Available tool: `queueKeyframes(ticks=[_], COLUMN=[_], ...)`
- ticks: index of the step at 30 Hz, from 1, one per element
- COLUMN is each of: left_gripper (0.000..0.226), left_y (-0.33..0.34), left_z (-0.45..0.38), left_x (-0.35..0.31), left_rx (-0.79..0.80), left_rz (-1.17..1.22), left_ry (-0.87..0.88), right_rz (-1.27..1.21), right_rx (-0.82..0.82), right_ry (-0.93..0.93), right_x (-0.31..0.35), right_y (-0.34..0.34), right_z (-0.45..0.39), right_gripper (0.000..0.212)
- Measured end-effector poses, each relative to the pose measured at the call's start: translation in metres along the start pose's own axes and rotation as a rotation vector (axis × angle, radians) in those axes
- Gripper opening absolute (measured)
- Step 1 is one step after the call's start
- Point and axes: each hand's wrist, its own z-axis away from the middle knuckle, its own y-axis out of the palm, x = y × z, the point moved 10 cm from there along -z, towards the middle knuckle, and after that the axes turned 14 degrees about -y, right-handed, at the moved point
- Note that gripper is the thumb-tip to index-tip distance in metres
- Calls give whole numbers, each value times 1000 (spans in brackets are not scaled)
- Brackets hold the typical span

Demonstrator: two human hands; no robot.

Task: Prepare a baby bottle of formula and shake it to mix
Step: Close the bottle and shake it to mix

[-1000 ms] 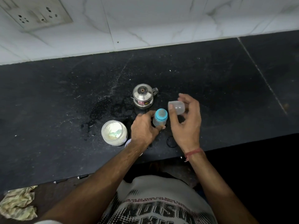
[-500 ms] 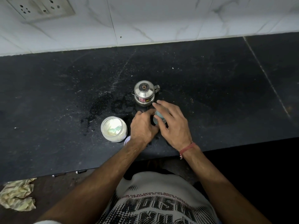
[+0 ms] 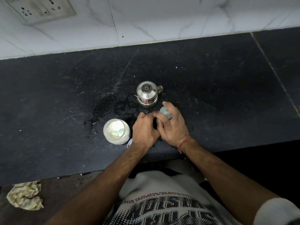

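Capped bottle [image 3: 165, 112] upright (mostly hidden).

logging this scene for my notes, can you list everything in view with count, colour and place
small steel lidded pot: one, silver, mid counter
open tub of pale powder: one, whitish, a bluish scoop inside, left of the hands
baby bottle with clear cap: one, bluish top, mostly hidden under both hands
black stone counter: one, black, speckled with powder
white marble wall tiles: white, behind counter
wall socket plate: one, greyish, top left
crumpled cloth: one, yellowish, bottom left below counter
red wrist thread: one, right wrist
left hand: around the bottle's body
right hand: over the bottle's cap
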Motion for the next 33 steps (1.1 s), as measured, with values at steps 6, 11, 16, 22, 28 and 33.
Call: queueKeyframes(ticks=[6,11,16,22,28,33], left_gripper=[37,43,68,134,159,166], left_y=[-2,2,-5,10,37,38], left_z=[-1,-2,-6,10,35,38], left_x=[0,-2,-11,-12,-3,-10], left_rx=[10,29,65,282,468,500], left_rz=[-21,-23,-8,-283,-659,-690], left_ry=[-10,23,-2,70,68,53], right_rz=[-27,-203,-358,-841,-1066,-1093], right_rx=[35,-17,19,-1086,-659,-226], right_ry=[30,324,512,1323,1014,846], right_x=[3,-11,-37,-86,-61,-43], right_y=[-6,-13,-23,-85,-99,-91], right_z=[-2,6,-1,53,12,1], right_gripper=[46,61,72,58,47,52])
